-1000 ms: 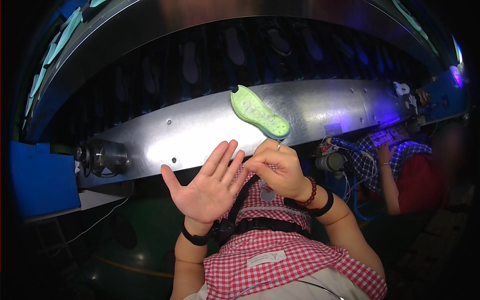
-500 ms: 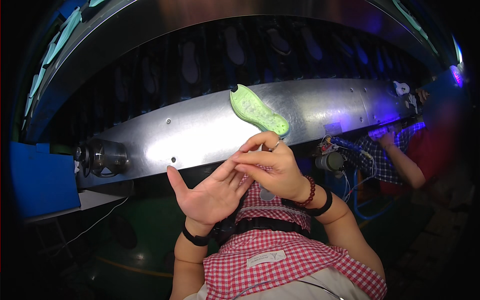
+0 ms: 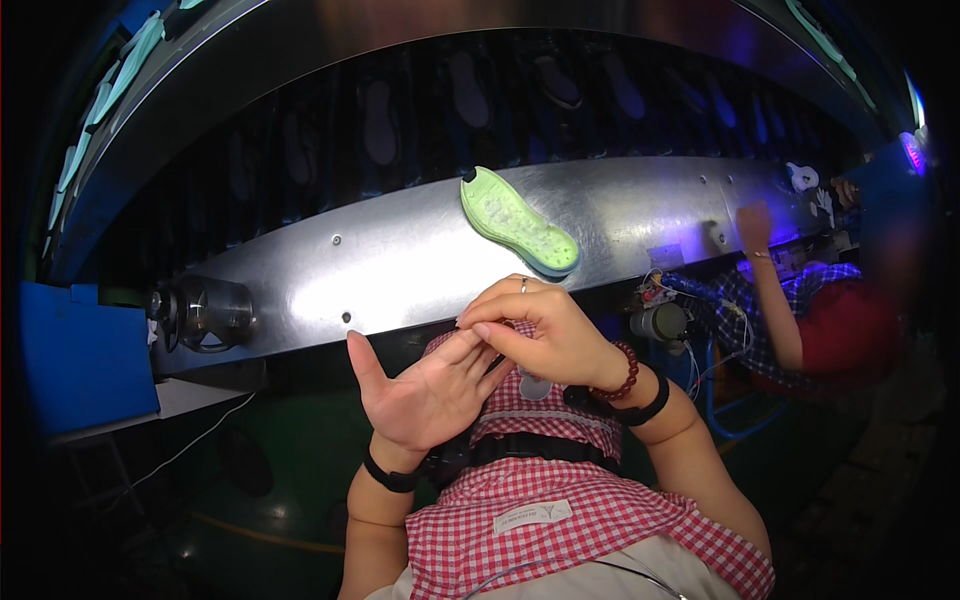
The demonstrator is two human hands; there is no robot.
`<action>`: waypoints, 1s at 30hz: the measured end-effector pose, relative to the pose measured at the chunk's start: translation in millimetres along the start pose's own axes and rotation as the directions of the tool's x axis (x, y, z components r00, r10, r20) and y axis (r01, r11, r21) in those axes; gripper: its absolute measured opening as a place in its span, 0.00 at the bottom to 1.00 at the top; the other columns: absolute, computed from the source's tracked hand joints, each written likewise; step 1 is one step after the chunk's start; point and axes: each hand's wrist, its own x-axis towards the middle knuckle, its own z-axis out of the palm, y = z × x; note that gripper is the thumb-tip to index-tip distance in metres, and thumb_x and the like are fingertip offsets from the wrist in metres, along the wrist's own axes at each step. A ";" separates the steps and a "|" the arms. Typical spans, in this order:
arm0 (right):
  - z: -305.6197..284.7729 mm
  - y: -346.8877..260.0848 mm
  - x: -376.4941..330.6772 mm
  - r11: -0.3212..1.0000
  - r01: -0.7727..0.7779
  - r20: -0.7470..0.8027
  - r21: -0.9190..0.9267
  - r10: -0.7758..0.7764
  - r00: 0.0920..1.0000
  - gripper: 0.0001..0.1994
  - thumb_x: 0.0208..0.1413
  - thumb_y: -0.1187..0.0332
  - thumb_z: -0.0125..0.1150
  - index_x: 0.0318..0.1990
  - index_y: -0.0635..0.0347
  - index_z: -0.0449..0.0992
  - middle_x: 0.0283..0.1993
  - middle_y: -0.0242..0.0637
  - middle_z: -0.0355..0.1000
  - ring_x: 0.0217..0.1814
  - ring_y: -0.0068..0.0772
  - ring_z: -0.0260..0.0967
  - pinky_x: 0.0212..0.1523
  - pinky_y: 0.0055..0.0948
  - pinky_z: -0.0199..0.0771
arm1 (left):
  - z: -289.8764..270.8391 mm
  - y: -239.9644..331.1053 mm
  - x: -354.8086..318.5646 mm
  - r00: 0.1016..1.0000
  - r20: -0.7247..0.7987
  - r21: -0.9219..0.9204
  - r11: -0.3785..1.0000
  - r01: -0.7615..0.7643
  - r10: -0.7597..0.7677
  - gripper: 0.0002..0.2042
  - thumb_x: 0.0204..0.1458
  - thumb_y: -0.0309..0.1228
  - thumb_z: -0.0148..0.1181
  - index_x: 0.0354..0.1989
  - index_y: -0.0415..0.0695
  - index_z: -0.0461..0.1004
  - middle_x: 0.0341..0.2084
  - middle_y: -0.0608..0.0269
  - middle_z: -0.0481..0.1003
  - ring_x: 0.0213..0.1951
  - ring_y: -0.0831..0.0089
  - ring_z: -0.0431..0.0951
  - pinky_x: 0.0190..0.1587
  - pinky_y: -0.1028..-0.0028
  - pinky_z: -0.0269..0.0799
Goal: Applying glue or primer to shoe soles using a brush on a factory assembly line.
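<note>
Brings thumb and fingertips of the right hand [image 3: 550, 335] together in a pinch, right up against the fingertips of the left hand [image 3: 420, 402]. Cannot tell if anything thin is caught in the pinch. Holds the left hand palm up, thumb out to the side, grasping nothing that shows. Keeps both hands just below the sole [image 3: 517, 222]. Bunches the left fingers now, after a wide spread a second ago. Seems to put the work at the fingers for now, not on the sole.

Leaves the sole in the same spot on the shiny bench [image 3: 625, 215]: lime green, slanted, lower end near the right hand. Far left of the sole, see a glass pot [image 3: 215, 313]. Above the sole, see dark sole shapes [image 3: 380, 125] in a row. Far right of the sole, see a white ring [image 3: 803, 177] and another person's hand [image 3: 753, 225], now up over the bench.

Below the sole, see a checked apron [image 3: 465, 505] with a pale tag [image 3: 532, 517], printed too small to read well. Far right of the sole, see a pink light panel [image 3: 912, 152], too blurry to read. Find no brand on the sole.
</note>
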 end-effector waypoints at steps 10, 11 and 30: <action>-5.1 -1.9 -1.7 0.985 -0.161 0.125 0.068 0.151 0.981 0.07 0.45 0.77 0.58 0.34 0.64 0.77 0.36 0.37 0.73 0.40 0.28 0.69 0.43 0.25 0.67 | -2.8 0.6 -2.4 1.000 0.024 0.003 1.000 0.020 -0.020 0.60 0.33 0.77 0.15 0.60 0.27 0.39 0.63 0.47 0.36 0.66 0.64 0.32 0.64 0.66 0.26; -5.2 -1.1 -1.9 0.983 -0.168 0.128 0.072 0.158 0.979 0.07 0.45 0.77 0.58 0.34 0.64 0.77 0.36 0.37 0.73 0.40 0.27 0.69 0.43 0.25 0.67 | -1.8 0.4 -2.1 0.999 0.024 0.002 1.000 0.020 -0.020 0.60 0.33 0.77 0.15 0.60 0.27 0.39 0.63 0.47 0.36 0.66 0.64 0.32 0.64 0.66 0.26; -0.6 5.4 -7.2 0.984 0.053 0.038 -0.169 -0.047 0.998 0.06 0.45 0.74 0.57 0.32 0.62 0.76 0.34 0.36 0.73 0.37 0.33 0.69 0.37 0.28 0.66 | -0.9 -0.7 -4.1 0.999 -0.049 -0.054 0.998 0.018 -0.020 0.60 0.34 0.77 0.18 0.61 0.27 0.35 0.63 0.46 0.36 0.66 0.64 0.33 0.64 0.65 0.27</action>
